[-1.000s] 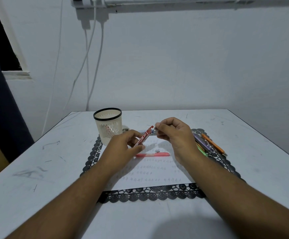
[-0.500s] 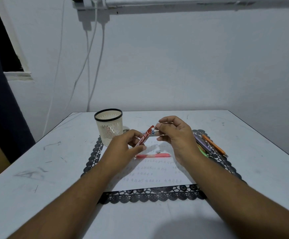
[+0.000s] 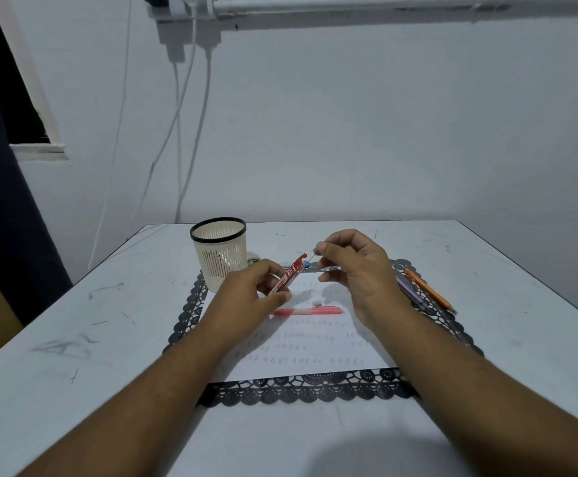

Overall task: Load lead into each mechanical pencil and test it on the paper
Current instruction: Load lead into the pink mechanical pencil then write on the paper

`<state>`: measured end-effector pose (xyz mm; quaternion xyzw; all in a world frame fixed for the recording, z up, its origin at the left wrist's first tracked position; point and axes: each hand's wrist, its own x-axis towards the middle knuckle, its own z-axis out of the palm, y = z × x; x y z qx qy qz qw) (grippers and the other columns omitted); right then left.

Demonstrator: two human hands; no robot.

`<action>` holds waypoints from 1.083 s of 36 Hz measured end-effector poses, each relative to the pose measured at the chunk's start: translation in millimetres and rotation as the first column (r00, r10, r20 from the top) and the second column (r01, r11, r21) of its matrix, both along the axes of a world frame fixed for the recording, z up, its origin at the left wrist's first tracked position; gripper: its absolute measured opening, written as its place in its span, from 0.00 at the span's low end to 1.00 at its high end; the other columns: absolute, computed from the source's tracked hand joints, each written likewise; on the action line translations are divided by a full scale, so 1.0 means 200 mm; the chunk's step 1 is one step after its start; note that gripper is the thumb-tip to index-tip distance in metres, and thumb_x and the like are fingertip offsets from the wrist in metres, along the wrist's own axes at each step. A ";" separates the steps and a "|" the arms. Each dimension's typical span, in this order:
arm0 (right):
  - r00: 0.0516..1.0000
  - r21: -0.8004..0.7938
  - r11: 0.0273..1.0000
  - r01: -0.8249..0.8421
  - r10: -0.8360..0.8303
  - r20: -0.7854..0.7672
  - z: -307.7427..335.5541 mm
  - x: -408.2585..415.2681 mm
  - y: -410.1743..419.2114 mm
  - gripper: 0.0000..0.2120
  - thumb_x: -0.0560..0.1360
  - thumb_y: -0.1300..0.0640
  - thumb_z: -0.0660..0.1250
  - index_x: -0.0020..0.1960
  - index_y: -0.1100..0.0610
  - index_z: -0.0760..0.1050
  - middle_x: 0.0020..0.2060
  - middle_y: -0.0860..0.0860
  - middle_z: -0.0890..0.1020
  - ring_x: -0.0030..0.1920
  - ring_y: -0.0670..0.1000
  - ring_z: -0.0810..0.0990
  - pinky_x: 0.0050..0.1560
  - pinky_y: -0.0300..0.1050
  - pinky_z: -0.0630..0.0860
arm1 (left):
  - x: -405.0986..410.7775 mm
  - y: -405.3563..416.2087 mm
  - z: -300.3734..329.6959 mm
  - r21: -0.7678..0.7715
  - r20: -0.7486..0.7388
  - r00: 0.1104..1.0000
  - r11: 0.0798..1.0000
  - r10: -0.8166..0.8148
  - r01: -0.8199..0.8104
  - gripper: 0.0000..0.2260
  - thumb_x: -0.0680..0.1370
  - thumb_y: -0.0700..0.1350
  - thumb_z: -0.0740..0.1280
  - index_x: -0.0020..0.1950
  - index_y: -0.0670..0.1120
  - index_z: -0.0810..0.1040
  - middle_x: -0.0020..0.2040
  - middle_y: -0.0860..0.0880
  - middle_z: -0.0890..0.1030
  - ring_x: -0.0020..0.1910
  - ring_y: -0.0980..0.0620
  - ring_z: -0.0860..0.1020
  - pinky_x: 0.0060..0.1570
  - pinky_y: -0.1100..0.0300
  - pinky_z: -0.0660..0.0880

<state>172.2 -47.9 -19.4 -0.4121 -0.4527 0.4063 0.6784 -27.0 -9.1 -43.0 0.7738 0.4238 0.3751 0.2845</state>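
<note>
We held the red lead case [image 3: 289, 275] tilted in our left hand [image 3: 249, 297], its open end up toward the right hand [image 3: 353, 266]. Our right fingertips [image 3: 319, 250] pinched a thin lead [image 3: 311, 258] just off the case's mouth. Below the hands, a pink mechanical pencil [image 3: 310, 311] lay flat on the paper [image 3: 301, 352], which rested on a black lace mat [image 3: 301, 390]. A cream pen cup [image 3: 219, 253] stood behind the left hand, and more pencils [image 3: 427, 292] lay beside our right wrist.

white print on red lead case [image 3: 289, 273] unreadable, faint pencil marks on paper [image 3: 301, 346] illegible
</note>
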 end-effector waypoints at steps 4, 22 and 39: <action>0.999 -0.002 1.000 -0.016 0.016 0.027 -0.01 -0.01 -0.01 0.04 0.76 0.63 0.76 0.46 0.55 0.86 0.46 0.59 0.86 0.41 0.53 0.83 0.39 0.47 0.80 | 0.00 0.01 -0.01 0.012 0.026 1.000 1.000 -0.002 0.001 0.09 0.74 0.44 0.79 0.50 0.53 0.82 0.44 0.56 0.85 0.45 0.59 0.83 0.42 0.68 0.74; 0.995 0.040 0.999 -0.010 0.014 -0.103 0.06 0.00 -0.04 0.01 0.82 0.63 0.69 0.51 0.60 0.79 0.46 0.59 0.88 0.43 0.57 0.88 0.31 0.44 0.82 | 0.01 0.01 -0.02 0.016 0.012 1.000 1.000 -0.018 0.018 0.13 0.74 0.41 0.78 0.52 0.56 0.82 0.46 0.56 0.84 0.41 0.59 0.82 0.42 0.62 0.79; 0.944 -0.114 0.991 -0.070 0.029 -0.328 0.02 0.06 0.03 0.02 0.83 0.62 0.68 0.54 0.61 0.78 0.42 0.56 0.85 0.38 0.55 0.86 0.37 0.45 0.84 | -0.01 -0.01 0.04 -0.313 0.687 0.694 0.773 -0.216 0.551 0.34 0.73 0.31 0.70 0.76 0.53 0.70 0.49 0.41 0.84 0.42 0.43 0.84 0.26 0.60 0.77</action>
